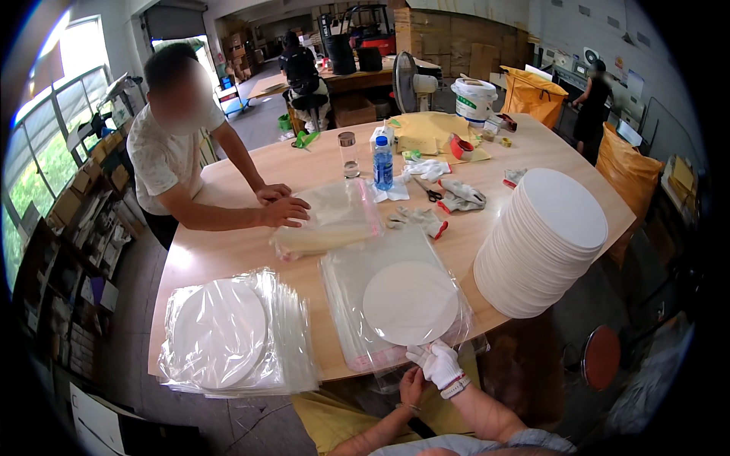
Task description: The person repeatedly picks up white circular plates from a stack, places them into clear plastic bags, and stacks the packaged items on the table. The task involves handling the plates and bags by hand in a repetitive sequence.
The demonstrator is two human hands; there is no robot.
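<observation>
A white round disc (411,304) lies on a stack of clear plastic bags (346,285) at the table's front edge; whether it is inside the top bag I cannot tell. My right hand (439,365), in a white knit glove, grips the disc's near rim. Bare and just below it, my left hand (411,386) is closed on the bag's near edge, which hangs past the table. To the right stands a tall, leaning stack of white discs (536,243). On the left, bagged discs (220,334) lie in a pile.
Across the wooden table (228,254), a person's hands (283,207) press on more plastic bags (331,216). Behind the bags are gloves (462,196), scissors (428,190), a blue-capped bottle (382,163), a tumbler (348,155) and red tape (461,147). A stool (601,357) stands right.
</observation>
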